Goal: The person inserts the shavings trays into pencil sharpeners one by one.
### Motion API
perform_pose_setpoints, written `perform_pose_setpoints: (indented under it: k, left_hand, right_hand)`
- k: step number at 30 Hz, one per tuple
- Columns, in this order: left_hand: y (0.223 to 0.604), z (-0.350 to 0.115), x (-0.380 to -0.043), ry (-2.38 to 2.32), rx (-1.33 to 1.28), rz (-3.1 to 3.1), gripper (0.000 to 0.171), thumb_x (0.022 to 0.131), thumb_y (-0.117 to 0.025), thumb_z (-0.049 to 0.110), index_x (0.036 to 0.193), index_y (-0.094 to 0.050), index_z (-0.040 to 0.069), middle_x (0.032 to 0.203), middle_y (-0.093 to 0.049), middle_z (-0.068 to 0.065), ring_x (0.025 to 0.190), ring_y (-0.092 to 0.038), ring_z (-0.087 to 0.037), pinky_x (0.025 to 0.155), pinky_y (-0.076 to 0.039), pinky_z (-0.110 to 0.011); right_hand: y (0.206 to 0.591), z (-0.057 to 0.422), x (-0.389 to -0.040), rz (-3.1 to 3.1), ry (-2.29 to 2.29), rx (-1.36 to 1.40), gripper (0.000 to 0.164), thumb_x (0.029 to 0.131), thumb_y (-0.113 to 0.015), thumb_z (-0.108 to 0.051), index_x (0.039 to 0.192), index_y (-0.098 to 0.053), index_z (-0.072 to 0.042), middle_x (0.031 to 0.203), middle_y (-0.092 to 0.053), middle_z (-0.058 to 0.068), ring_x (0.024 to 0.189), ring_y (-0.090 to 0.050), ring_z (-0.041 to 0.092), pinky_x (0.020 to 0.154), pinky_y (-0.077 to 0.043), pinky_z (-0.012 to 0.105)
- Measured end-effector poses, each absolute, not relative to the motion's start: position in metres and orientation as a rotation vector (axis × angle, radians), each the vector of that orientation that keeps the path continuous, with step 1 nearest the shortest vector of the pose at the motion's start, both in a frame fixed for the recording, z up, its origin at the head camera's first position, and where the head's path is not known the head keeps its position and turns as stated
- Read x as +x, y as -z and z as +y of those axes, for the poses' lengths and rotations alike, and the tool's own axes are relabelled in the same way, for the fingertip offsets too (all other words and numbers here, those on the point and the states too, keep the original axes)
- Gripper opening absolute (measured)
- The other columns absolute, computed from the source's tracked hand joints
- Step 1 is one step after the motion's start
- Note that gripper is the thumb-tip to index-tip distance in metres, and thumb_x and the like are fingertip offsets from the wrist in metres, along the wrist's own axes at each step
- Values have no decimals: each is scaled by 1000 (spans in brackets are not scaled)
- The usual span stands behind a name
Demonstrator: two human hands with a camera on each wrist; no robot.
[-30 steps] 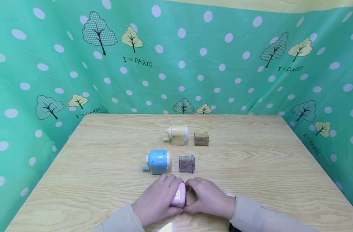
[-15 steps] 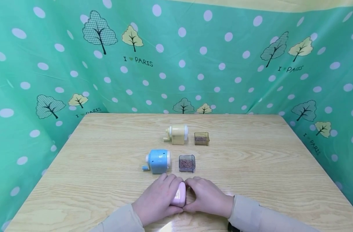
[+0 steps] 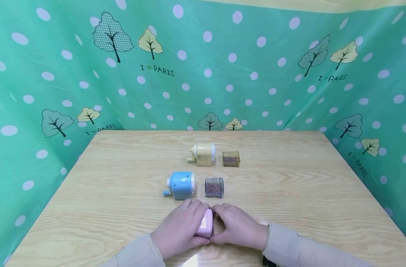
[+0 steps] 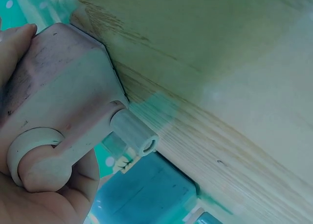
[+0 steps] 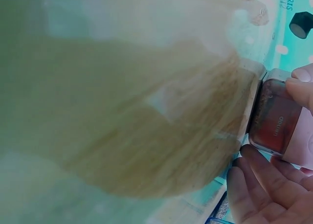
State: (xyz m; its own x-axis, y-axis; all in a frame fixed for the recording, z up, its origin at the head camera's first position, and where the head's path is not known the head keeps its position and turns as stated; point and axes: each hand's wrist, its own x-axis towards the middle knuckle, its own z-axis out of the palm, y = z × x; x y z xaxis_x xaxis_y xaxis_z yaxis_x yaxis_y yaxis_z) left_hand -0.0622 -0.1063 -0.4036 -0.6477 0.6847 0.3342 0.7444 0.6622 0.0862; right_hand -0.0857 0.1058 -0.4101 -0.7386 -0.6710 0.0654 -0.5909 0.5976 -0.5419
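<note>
A pink crank pencil sharpener [image 3: 205,224] is gripped by my left hand [image 3: 181,228], which covers most of it in the head view. Its crank [image 4: 90,141] and handle show beside the palm in the left wrist view. My right hand [image 3: 239,227] curves around the sharpener's right end, thumb and forefinger at opposite edges of the dark see-through shavings drawer [image 5: 276,116]. This drawer sits in the sharpener body. Both thumbs meet at the near edge.
Beyond the hands stands a blue crank sharpener [image 3: 182,185], with a shavings drawer [image 3: 214,187] to its right. Farther back are a cream sharpener [image 3: 203,154] and its amber drawer [image 3: 231,159]. Both loose drawers contain shavings. A green patterned curtain [image 3: 189,66] borders the wooden table [image 3: 289,178].
</note>
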Motion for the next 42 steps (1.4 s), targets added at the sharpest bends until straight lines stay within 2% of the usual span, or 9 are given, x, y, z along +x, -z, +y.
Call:
perform_pose_setpoints:
  k: [9,17,25,37,42]
  left_hand:
    - [403,-108,-64,287,-1136,-2594,74,78,-68,62,120,-62,2,104,-64,-4,86,-52,-17,78,-52,-32]
    - [400,-108,-63,319,-1113,-2609,77,83,-57,68,121,-63,2,103,-64,-3,86,-52,-15,76,-52,-31]
    - [391,-109,-62,336,-1078,-2669,70,87,-51,68,115,-66,5,96,-61,1,83,-46,-13,72,-47,-29]
    - [373,-116,-76,208,-1096,-2660,76,94,-40,65,125,-66,1,110,-68,-7,99,-58,-21,91,-51,-35]
    - [364,-119,-84,185,-1117,-2659,75,96,-37,64,124,-66,0,111,-68,-9,100,-60,-23,92,-53,-37]
  right_hand:
    - [407,107,-87,2618,842,-1054,64,73,-81,-45,119,-67,-3,106,-72,-1,94,-63,9,86,-56,32]
    - [402,110,-90,2597,804,-1057,66,73,-81,-42,125,-67,-5,114,-73,-1,103,-65,11,94,-54,34]
    - [394,113,-94,2608,763,-1045,68,74,-81,-41,130,-65,-6,123,-70,2,111,-64,18,98,-53,40]
    - [375,120,-109,2666,719,-1089,66,79,-78,-37,131,-63,0,120,-70,10,110,-65,26,95,-54,44]
    - [369,121,-117,2700,710,-1064,66,79,-78,-36,133,-62,1,123,-69,13,113,-65,29,97,-53,46]
